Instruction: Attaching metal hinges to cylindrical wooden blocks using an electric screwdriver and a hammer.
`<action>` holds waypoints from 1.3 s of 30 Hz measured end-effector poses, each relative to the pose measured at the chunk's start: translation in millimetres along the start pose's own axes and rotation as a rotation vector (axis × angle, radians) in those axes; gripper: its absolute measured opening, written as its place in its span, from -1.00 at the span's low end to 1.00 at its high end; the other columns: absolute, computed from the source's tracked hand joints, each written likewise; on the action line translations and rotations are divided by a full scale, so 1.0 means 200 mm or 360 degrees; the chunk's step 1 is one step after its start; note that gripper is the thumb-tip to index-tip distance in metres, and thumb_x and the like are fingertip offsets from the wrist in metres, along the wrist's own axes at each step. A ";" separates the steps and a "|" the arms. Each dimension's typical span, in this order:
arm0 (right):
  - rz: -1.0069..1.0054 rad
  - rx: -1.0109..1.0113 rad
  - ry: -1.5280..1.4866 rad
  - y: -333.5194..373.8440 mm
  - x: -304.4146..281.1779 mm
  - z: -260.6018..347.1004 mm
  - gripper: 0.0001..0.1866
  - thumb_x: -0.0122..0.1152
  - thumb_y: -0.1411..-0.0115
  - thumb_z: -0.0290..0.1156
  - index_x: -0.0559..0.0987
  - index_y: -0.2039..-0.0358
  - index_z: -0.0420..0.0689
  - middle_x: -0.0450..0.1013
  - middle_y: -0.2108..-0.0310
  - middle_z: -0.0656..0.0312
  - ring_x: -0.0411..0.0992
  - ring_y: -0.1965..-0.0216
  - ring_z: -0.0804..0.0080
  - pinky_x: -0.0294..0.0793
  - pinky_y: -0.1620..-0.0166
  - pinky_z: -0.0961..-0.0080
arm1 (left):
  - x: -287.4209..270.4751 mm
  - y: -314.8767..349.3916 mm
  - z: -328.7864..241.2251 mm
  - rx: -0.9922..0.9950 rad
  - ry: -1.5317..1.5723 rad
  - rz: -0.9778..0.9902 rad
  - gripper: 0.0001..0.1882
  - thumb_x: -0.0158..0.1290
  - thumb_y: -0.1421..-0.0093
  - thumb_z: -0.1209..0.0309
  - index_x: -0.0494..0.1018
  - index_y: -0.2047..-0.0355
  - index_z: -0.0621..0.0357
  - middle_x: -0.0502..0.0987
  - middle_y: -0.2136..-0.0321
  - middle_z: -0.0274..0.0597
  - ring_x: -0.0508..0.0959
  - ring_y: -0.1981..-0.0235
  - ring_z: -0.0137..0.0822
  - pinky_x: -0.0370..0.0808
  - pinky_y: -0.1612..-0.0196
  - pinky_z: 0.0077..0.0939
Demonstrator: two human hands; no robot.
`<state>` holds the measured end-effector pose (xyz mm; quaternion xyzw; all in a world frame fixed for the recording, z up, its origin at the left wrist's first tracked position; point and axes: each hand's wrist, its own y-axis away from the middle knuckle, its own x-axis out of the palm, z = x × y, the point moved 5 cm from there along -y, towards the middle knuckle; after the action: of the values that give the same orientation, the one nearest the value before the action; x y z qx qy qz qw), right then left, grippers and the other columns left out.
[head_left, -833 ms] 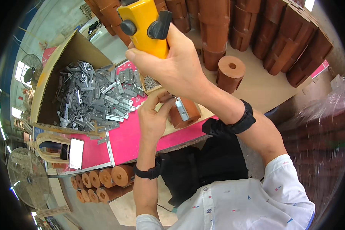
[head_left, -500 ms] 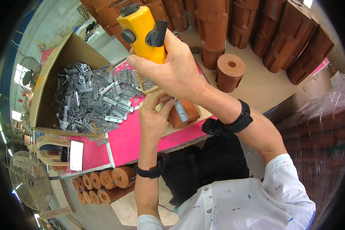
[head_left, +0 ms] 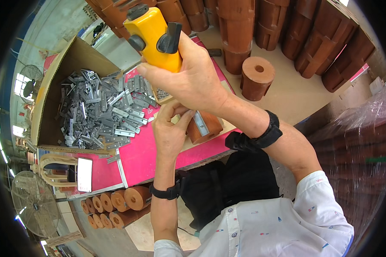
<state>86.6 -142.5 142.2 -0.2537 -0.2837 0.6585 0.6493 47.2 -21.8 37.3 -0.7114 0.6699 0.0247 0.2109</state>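
My right hand is wrapped round a yellow power driver with black knobs, held above the bench. Its tip is hidden behind my hand. Below it, a short brown wooden cylinder lies on its side on a light board, with a silver metal strip along its upper face. My left hand is closed in a pinch at the strip's far end. Whatever its fingertips hold is too small to make out.
Left on the pink bench, a cardboard box spills many metal strips. A small tray of screws sits behind my left hand. One brown cylinder stands at the right, before tall stacks. A phone stands at the left.
The yellow driver and my right hand have shifted slightly left. My left hand has moved a little left and up, still pinched by the strip. The cylinder has barely moved.
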 end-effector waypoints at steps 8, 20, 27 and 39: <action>0.0047 -0.0053 0.0087 0.01 0.01 -0.01 -0.47 0.37 0.02 -0.30 0.36 0.12 -0.29 0.47 0.40 -0.03 0.51 0.37 0.06 0.49 0.27 0.31 | 0.00 0.01 -0.01 -0.0019 0.0029 -0.0003 -0.74 0.25 -0.02 0.54 0.56 0.23 0.28 0.61 0.41 -0.19 0.56 0.33 -0.37 0.46 0.22 -0.47; 0.0109 0.0038 0.0071 0.03 0.00 0.01 -0.46 0.36 0.01 -0.35 0.34 0.06 -0.27 0.48 0.32 -0.04 0.51 0.29 0.02 0.48 0.23 0.28 | -0.01 0.06 -0.01 0.0022 -0.0219 0.0183 -0.30 0.39 0.17 0.39 0.43 -0.05 0.13 0.47 -0.02 -0.08 0.42 -0.05 -0.16 0.35 -0.11 -0.31; 0.0016 -0.0070 -0.0061 0.04 -0.02 -0.04 -0.51 0.36 -0.01 -0.38 0.36 0.09 -0.25 0.49 0.34 0.06 0.51 0.34 0.26 0.49 0.25 0.42 | 0.03 0.14 0.05 -0.0065 0.0033 0.0375 0.13 0.48 0.34 0.25 0.17 -0.29 0.01 0.06 -0.29 0.00 0.09 -0.33 -0.05 0.14 -0.32 -0.22; 0.0043 0.0051 -0.0120 -0.02 -0.09 0.06 -0.78 0.28 -0.18 -0.47 0.53 0.19 -0.26 0.54 0.38 0.26 0.51 0.44 0.61 0.52 0.36 0.68 | -0.24 0.16 0.10 -0.0303 -0.0446 0.0055 -0.79 0.10 -0.10 0.55 0.51 0.22 0.30 0.50 0.28 -0.07 0.56 0.29 -0.20 0.50 0.18 -0.38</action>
<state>80.6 -160.6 153.2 -0.2221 -0.2937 0.6809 0.6331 16.1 30.1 26.8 -0.7061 0.6407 0.1908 0.2335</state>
